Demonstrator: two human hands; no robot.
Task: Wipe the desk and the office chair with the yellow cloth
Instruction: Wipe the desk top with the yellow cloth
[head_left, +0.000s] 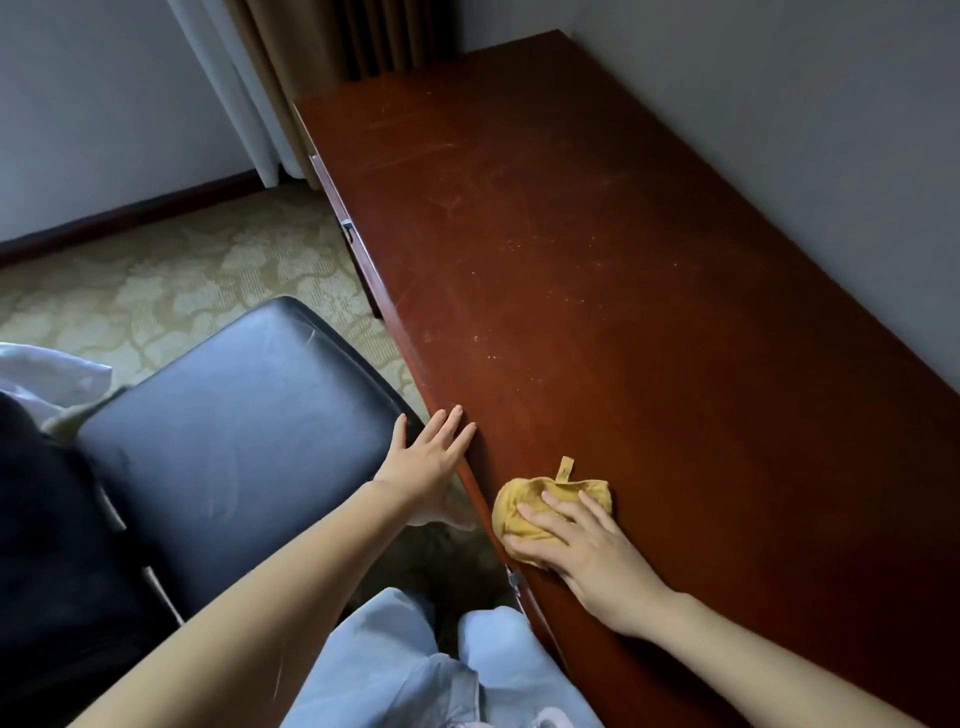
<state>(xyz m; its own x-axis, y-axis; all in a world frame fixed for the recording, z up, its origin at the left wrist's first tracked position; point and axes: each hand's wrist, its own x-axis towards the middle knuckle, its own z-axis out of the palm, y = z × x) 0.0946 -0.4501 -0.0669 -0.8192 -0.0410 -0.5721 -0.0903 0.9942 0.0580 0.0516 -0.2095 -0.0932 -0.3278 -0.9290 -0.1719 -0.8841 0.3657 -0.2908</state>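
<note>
A long reddish-brown wooden desk (597, 260) runs along the right wall, its top dusty and streaked. Near its front edge lies a bunched yellow cloth (524, 506) with a small loop tab. My right hand (582, 545) presses flat on the cloth, fingers straight and spread. My left hand (426, 460) is open, its fingertips resting on the desk's front edge and its thumb touching the corner of the black leather office chair seat (234, 441), which stands just left of the desk.
Patterned beige carpet (171, 291) covers the floor left of the desk. Curtains (291, 78) hang at the far end. A white fabric (47, 379) lies at the left edge. Metal drawer fittings (347, 228) sit under the desk edge. My legs in light jeans (441, 670) stand below.
</note>
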